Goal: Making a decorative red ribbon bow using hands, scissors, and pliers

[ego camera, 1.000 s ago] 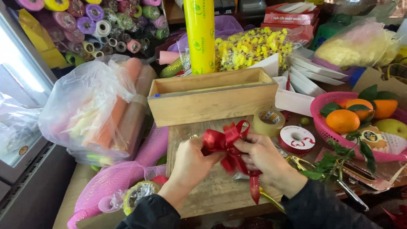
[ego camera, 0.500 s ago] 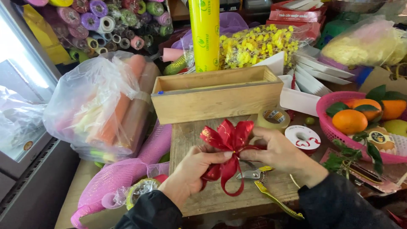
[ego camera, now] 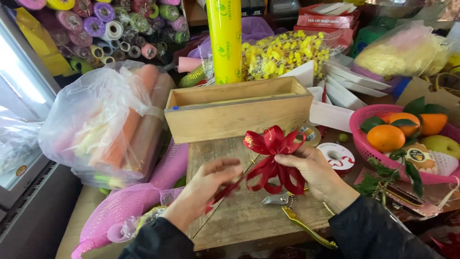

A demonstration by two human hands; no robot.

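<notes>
A red ribbon bow (ego camera: 273, 158) is pinched at its centre by the thumb and fingers of the right hand (ego camera: 314, 170), so that the loops fan upward and downward just beside the palm. A trailing red ribbon tail (ego camera: 225, 191) is gripped between the thumb and fingers of the left hand (ego camera: 211, 184), which is held lower and to the left of the right hand, the two being joined only by that strand. Directly beneath both hands a worn wooden board (ego camera: 239, 211) is seen, and scissors with gold handles (ego camera: 292, 213) are laid on it just below the right hand. Beyond the fingertips a long open wooden box (ego camera: 237, 112) is set across the board's far edge. To the right of the right hand a spool of red ribbon (ego camera: 337, 157) and a roll of tape (ego camera: 310, 134) are placed, and further right a pink basket (ego camera: 364, 144) of oranges (ego camera: 385, 137) is found. To the left of the left hand pink mesh (ego camera: 129, 206) and a clear plastic bag (ego camera: 98, 122) of wrapping rolls are piled. Farthest away, a yellow film roll (ego camera: 225, 41), yellow flowers (ego camera: 282, 52) and stacked coloured ribbon rolls (ego camera: 120, 29) are crowded against the back of the cluttered work surface.
</notes>
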